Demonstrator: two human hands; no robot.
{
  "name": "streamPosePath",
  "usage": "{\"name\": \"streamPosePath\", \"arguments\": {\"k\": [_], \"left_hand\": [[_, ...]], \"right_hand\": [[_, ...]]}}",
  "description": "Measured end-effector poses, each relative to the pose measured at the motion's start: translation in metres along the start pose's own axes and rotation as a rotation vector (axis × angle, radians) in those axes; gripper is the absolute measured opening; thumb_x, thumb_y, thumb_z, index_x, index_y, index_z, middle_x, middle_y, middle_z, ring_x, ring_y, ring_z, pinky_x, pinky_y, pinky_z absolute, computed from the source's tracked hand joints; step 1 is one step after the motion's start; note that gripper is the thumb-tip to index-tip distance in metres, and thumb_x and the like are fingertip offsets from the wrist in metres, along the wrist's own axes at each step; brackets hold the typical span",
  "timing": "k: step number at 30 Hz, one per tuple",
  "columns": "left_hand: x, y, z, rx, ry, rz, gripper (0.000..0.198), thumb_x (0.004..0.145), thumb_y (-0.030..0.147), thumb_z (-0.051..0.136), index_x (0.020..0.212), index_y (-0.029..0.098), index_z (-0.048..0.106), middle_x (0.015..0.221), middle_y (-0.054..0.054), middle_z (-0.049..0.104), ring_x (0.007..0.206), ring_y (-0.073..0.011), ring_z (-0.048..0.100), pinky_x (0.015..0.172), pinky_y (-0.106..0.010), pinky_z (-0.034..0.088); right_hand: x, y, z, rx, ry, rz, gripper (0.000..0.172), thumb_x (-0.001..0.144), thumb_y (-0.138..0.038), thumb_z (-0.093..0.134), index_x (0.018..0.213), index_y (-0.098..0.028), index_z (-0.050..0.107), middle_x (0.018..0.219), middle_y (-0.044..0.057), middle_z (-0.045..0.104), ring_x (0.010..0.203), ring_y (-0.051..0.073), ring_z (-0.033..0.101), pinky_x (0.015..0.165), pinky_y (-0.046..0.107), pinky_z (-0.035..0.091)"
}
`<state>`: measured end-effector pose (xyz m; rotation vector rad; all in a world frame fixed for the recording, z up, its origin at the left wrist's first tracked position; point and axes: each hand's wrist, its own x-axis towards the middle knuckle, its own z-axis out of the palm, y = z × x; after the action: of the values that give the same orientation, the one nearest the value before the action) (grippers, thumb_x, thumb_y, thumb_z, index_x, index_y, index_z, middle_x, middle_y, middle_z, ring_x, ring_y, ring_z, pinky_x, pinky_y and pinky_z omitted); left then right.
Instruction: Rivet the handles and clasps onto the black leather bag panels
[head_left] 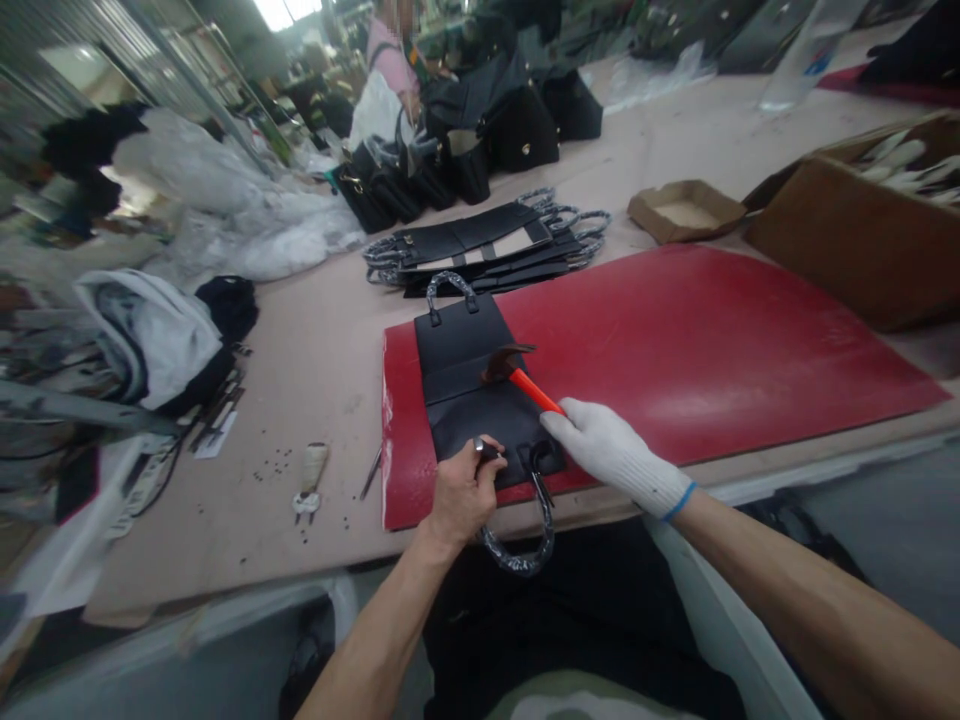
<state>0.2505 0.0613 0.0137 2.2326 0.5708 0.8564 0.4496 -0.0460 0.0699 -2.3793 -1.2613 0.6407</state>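
Note:
A black leather bag panel (pixel 465 350) lies across the red mat, a plastic-wrapped handle (pixel 450 283) at its far end. Another wrapped handle (pixel 523 562) hangs over the table's near edge. My bare left hand (pixel 465 490) is closed around a short metal punch (pixel 484 450), resting on the near part of the panel; the punch's lower tip is hidden by my fingers. In a white knitted glove, my right hand (pixel 596 440) grips the orange handle of a hammer (pixel 536 390). The hammer's head is over the middle of the panel, beyond the punch.
The red mat (pixel 697 350) covers much of the table. Stacked bag panels (pixel 480 240) and finished black bags (pixel 517 125) stand behind. At right are a small cardboard tray (pixel 686 210) and a larger box (pixel 862 235). Thread-wrapped pliers (pixel 311 480) lie left; a person (pixel 394 60) is far back.

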Motion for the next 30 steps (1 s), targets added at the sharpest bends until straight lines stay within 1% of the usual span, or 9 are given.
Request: {"name": "streamPosePath", "arguments": {"k": [4,8,11,16,19,23,25,27,30], "left_hand": [[0.003,0.004,0.000,0.023,-0.043,0.023,0.013,0.095,0.016,0.056,0.105,0.021,0.063,0.093,-0.004,0.076,0.082,-0.0192,0.075,0.073,-0.026,0.059],[0.006,0.004,0.001,0.011,-0.037,0.022,0.014,0.094,0.014,0.055,0.104,0.022,0.061,0.093,-0.004,0.076,0.083,-0.0201,0.076,0.073,-0.027,0.058],[0.008,0.002,0.002,-0.019,-0.027,0.017,0.016,0.092,0.011,0.056,0.104,0.022,0.060,0.094,-0.004,0.076,0.085,-0.0209,0.076,0.076,-0.029,0.059],[0.008,0.001,0.004,-0.025,-0.033,0.007,0.014,0.092,0.011,0.058,0.101,0.021,0.060,0.092,-0.004,0.076,0.084,-0.0216,0.076,0.075,-0.029,0.058],[0.007,0.001,0.005,-0.020,-0.021,0.016,0.014,0.092,0.011,0.058,0.101,0.022,0.060,0.091,-0.004,0.075,0.084,-0.0209,0.075,0.075,-0.028,0.058],[0.007,0.002,0.005,-0.012,-0.021,0.021,0.014,0.092,0.012,0.057,0.100,0.022,0.060,0.092,-0.004,0.076,0.082,-0.0203,0.075,0.075,-0.028,0.058],[0.007,0.002,0.005,-0.005,-0.024,0.014,0.013,0.092,0.013,0.057,0.100,0.022,0.060,0.091,-0.004,0.076,0.083,-0.0207,0.076,0.075,-0.029,0.058],[0.006,0.002,0.006,0.008,-0.019,0.012,0.012,0.092,0.013,0.057,0.099,0.022,0.060,0.090,-0.004,0.076,0.082,-0.0213,0.076,0.073,-0.029,0.058],[0.005,0.000,0.007,0.032,-0.009,0.019,0.011,0.092,0.013,0.057,0.098,0.022,0.061,0.088,-0.004,0.075,0.079,-0.0217,0.075,0.070,-0.029,0.057]], "right_hand": [[-0.027,-0.013,-0.031,0.338,0.083,-0.141,0.038,0.104,-0.049,0.037,0.077,-0.023,0.044,0.065,-0.003,0.051,0.061,0.016,0.052,0.058,0.027,0.038],[-0.059,-0.040,-0.074,0.543,0.132,-0.235,0.028,0.101,-0.048,0.046,0.090,-0.023,0.053,0.068,-0.003,0.054,0.059,0.017,0.054,0.056,0.028,0.044],[-0.074,-0.046,-0.083,0.455,0.162,-0.238,0.030,0.102,-0.049,0.045,0.090,-0.023,0.054,0.068,-0.002,0.056,0.056,0.017,0.053,0.052,0.028,0.041],[-0.075,-0.028,-0.066,0.205,0.170,-0.245,0.032,0.101,-0.047,0.042,0.080,-0.025,0.049,0.069,0.000,0.060,0.060,0.019,0.056,0.056,0.031,0.036],[-0.078,-0.034,-0.075,0.146,0.178,-0.252,0.030,0.101,-0.045,0.041,0.079,-0.025,0.048,0.068,0.001,0.060,0.059,0.020,0.057,0.056,0.031,0.034],[-0.089,-0.057,-0.102,0.099,0.352,-0.333,0.029,0.100,-0.047,0.043,0.082,-0.026,0.049,0.060,-0.001,0.054,0.049,0.020,0.052,0.052,0.031,0.031],[-0.091,-0.060,-0.101,0.066,0.416,-0.356,0.029,0.101,-0.048,0.040,0.089,-0.026,0.052,0.062,0.000,0.057,0.050,0.021,0.055,0.052,0.031,0.033],[-0.089,-0.057,-0.093,-0.065,0.354,-0.338,0.028,0.101,-0.044,0.036,0.093,-0.024,0.055,0.066,0.004,0.062,0.055,0.024,0.061,0.053,0.031,0.034],[-0.085,-0.050,-0.086,-0.333,0.165,-0.265,0.024,0.097,-0.037,0.038,0.088,-0.024,0.056,0.069,0.008,0.065,0.058,0.027,0.064,0.052,0.032,0.033]]}}
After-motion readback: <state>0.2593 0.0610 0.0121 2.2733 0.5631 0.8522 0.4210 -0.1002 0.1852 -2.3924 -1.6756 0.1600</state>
